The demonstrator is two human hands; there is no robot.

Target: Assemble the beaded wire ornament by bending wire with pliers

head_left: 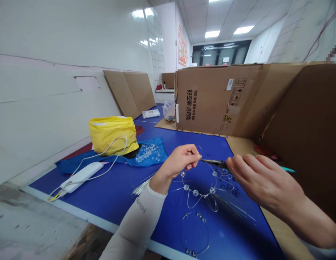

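My left hand [185, 158] pinches a thin wire ring strung with clear beads [195, 193] just above the blue table. Wrapped round the green handle of a pair of pliers [215, 163] is my right hand [261, 177]. The dark plier tips point left and meet the wire at my left fingertips. Loose wire loops hang from the lower part of the ring. Nearer the table's front edge lies a second wire ring [208, 236] with several clear beads. Small dark rings [234, 191] lie below my right hand's fingers.
Clear beads [148, 153] lie on blue cloth beside a yellow bag [113, 133]. A white power strip [82, 177] with a cable is at the left. Thin wires [142, 186] lie left of my forearm. A large cardboard box [208, 101] stands behind and right.
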